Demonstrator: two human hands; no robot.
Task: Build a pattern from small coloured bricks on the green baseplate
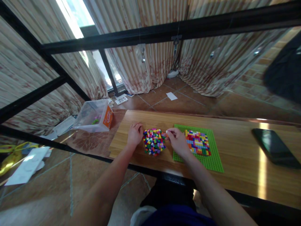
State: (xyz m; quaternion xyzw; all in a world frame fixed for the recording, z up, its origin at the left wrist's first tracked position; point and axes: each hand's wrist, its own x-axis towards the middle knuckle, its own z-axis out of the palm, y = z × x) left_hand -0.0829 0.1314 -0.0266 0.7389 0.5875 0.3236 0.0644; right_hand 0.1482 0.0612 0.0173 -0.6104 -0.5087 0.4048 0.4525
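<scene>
A heap of small, many-coloured toy bricks (154,142) lies on the wooden table between my two hands. Against its left side rests my left hand (135,135), fingers loosely bent on the tabletop and nothing visible in them. My right hand (177,140) is at the heap's right edge, thumb and fingers pinched on a small pale toy brick (167,131). Under and beside that hand is a green studded baseplate (215,153). Rows of coloured bricks (198,142) form a block on the plate; my right hand and wrist overlap the plate's left part.
A clear plastic box (90,127) with an orange label and a few bricks inside stands left of the table (237,147). On the right lies a dark phone (275,147). A black metal bar (150,36) crosses above, before striped curtains (155,69).
</scene>
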